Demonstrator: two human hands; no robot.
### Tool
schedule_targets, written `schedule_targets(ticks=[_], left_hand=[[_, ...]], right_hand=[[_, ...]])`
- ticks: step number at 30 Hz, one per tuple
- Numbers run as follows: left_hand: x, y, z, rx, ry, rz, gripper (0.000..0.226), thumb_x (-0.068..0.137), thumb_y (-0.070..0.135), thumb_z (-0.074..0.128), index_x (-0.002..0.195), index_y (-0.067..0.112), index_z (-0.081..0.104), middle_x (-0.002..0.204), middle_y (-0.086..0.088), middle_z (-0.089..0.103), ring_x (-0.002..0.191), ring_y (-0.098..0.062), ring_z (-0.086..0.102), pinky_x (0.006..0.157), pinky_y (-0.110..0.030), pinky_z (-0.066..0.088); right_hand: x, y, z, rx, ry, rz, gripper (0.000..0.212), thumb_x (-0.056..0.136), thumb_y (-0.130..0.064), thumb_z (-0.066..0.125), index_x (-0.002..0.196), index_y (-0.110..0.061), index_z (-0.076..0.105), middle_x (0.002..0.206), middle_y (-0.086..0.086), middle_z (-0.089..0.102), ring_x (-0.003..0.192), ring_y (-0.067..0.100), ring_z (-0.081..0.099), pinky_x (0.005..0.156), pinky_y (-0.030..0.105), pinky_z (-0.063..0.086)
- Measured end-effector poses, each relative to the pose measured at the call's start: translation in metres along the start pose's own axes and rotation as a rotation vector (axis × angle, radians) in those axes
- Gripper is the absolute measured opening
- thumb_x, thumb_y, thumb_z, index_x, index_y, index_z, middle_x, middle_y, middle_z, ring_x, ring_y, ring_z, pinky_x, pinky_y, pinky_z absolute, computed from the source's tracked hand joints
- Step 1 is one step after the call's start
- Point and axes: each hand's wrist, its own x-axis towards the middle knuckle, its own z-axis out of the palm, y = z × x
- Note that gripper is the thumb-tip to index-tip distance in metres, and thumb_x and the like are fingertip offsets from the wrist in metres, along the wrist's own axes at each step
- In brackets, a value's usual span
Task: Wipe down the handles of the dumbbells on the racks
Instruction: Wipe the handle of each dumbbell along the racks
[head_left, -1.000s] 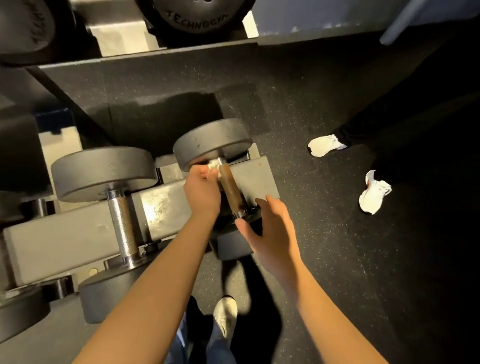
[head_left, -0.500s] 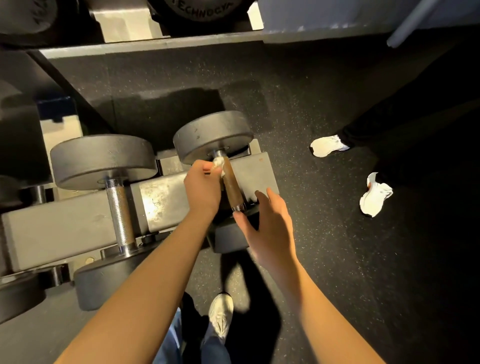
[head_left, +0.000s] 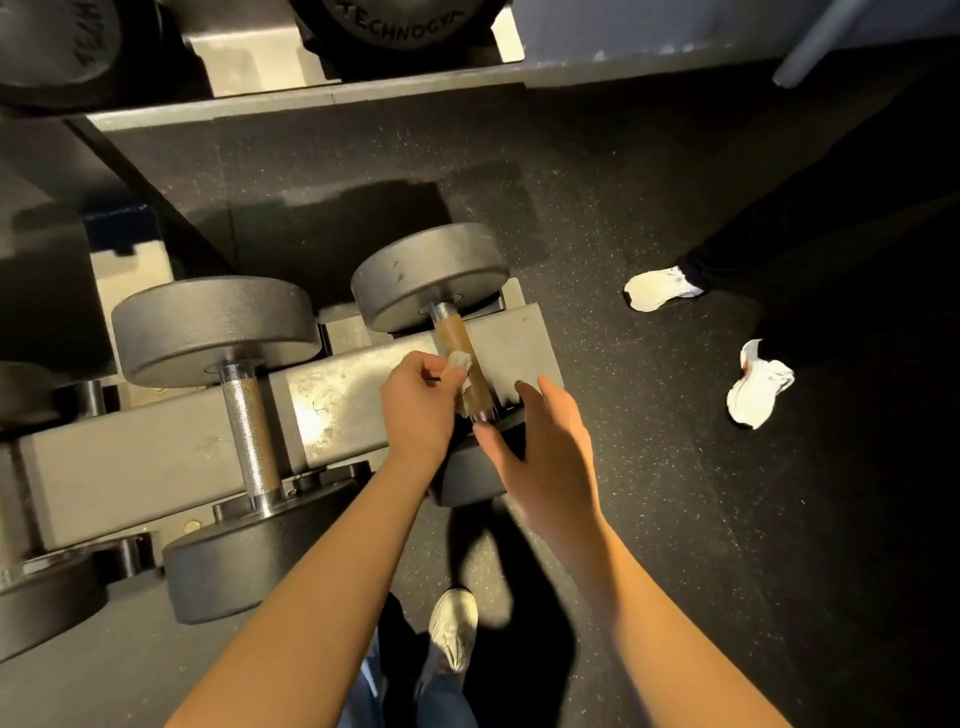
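Note:
A dumbbell with black round heads lies at the right end of the grey rack rail (head_left: 156, 457); its handle (head_left: 452, 332) looks rusty brown. My left hand (head_left: 418, 405) pinches a small white wipe (head_left: 460, 361) against the lower part of that handle. My right hand (head_left: 540, 447) rests with spread fingers on the dumbbell's near head (head_left: 467, 478), thumb by the handle's end. To the left lies a second dumbbell with a shiny knurled handle (head_left: 249, 431).
More dumbbells sit on the upper shelf (head_left: 311, 98) and at the left edge. Another person's white shoes (head_left: 660, 288) stand on the black rubber floor at right. My own shoe (head_left: 454, 629) is below the rack's end.
My left hand has slid the wipe down the brown handle from its far end toward the near head. The right hand stays on the near head.

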Motion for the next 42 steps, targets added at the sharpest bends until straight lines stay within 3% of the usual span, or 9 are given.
schedule_targets(ticks=[7, 12, 17, 19, 23, 26, 29, 37, 42], left_hand=[[0.003, -0.007, -0.013, 0.084, -0.179, -0.11, 0.029, 0.088, 0.017, 0.068, 0.061, 0.016, 0.056, 0.061, 0.003, 0.055, 0.06, -0.008, 0.05, 0.056, -0.014, 0.039], [-0.007, 0.006, -0.029, -0.086, -0.32, -0.044, 0.032, 0.088, 0.013, 0.065, 0.058, 0.022, 0.059, 0.056, 0.006, 0.05, 0.056, -0.007, 0.044, 0.061, -0.021, 0.038], [-0.006, 0.025, -0.034, -0.104, -0.41, 0.025, 0.024, 0.09, 0.016, 0.062, 0.075, -0.003, 0.066, 0.07, -0.027, 0.051, 0.062, -0.018, 0.042, 0.063, -0.027, 0.038], [-0.003, 0.03, -0.038, -0.054, -0.425, 0.081, 0.027, 0.092, 0.017, 0.058, 0.075, -0.003, 0.065, 0.075, -0.028, 0.055, 0.065, -0.018, 0.045, 0.068, -0.03, 0.04], [0.002, 0.045, -0.054, 0.202, -0.129, 0.393, 0.02, 0.097, 0.014, 0.049, 0.108, 0.015, 0.065, 0.105, 0.0, 0.059, 0.098, -0.003, 0.051, 0.085, -0.009, 0.036], [0.02, 0.048, -0.063, 0.403, -0.037, 0.525, 0.039, 0.098, 0.015, 0.047, 0.137, 0.011, 0.048, 0.135, -0.003, 0.045, 0.127, -0.013, 0.038, 0.105, -0.012, 0.024], [0.033, 0.038, -0.066, 0.547, -0.124, 0.477, 0.046, 0.099, 0.019, 0.046, 0.144, 0.012, 0.038, 0.148, -0.004, 0.035, 0.136, -0.017, 0.029, 0.111, -0.023, 0.021], [0.036, 0.03, -0.068, 0.61, -0.153, 0.519, 0.049, 0.099, 0.019, 0.046, 0.147, 0.017, 0.034, 0.151, 0.001, 0.032, 0.137, -0.016, 0.026, 0.102, -0.019, 0.021], [0.036, 0.029, -0.069, 0.615, -0.163, 0.51, 0.048, 0.1, 0.019, 0.045, 0.146, 0.016, 0.035, 0.151, 0.001, 0.032, 0.137, -0.017, 0.026, 0.103, -0.019, 0.02]], right_hand=[[0.0, 0.001, -0.004, 0.034, -0.018, -0.04, 0.067, 0.084, -0.063, 0.038, 0.131, -0.017, 0.049, 0.14, 0.006, 0.043, 0.13, 0.025, 0.036, 0.103, 0.04, 0.033], [0.004, -0.007, -0.016, 0.211, 0.098, -0.111, 0.043, 0.089, -0.047, 0.036, 0.097, -0.017, 0.066, 0.092, -0.002, 0.064, 0.09, 0.022, 0.057, 0.079, 0.042, 0.046], [0.015, -0.032, -0.03, 0.519, -0.041, -0.064, 0.009, 0.096, -0.025, 0.054, 0.096, -0.024, 0.063, 0.085, -0.016, 0.064, 0.079, -0.008, 0.059, 0.068, 0.009, 0.045], [0.024, -0.033, -0.034, 0.62, 0.0, 0.033, 0.017, 0.091, -0.012, 0.061, 0.084, -0.028, 0.062, 0.076, -0.019, 0.062, 0.068, -0.013, 0.058, 0.063, 0.003, 0.042], [0.041, -0.03, -0.035, 0.455, 0.063, 0.205, 0.015, 0.087, -0.017, 0.058, 0.078, -0.024, 0.067, 0.075, -0.012, 0.063, 0.065, 0.001, 0.056, 0.057, 0.013, 0.041], [0.051, -0.031, -0.025, 0.093, -0.056, 0.214, 0.017, 0.091, -0.024, 0.051, 0.082, -0.021, 0.064, 0.079, -0.004, 0.062, 0.074, 0.017, 0.057, 0.063, 0.029, 0.044], [0.057, -0.032, -0.018, -0.124, -0.153, 0.193, 0.024, 0.096, -0.031, 0.049, 0.088, -0.016, 0.066, 0.077, 0.002, 0.06, 0.071, 0.022, 0.055, 0.057, 0.026, 0.038], [0.07, -0.043, -0.012, 0.058, -0.11, 0.178, 0.025, 0.095, -0.026, 0.052, 0.081, -0.007, 0.06, 0.078, 0.007, 0.062, 0.074, 0.027, 0.058, 0.064, 0.036, 0.046], [0.087, -0.058, -0.01, 0.192, -0.01, 0.101, 0.013, 0.093, -0.018, 0.048, 0.096, -0.012, 0.059, 0.083, 0.003, 0.061, 0.077, 0.022, 0.055, 0.06, 0.033, 0.04]])
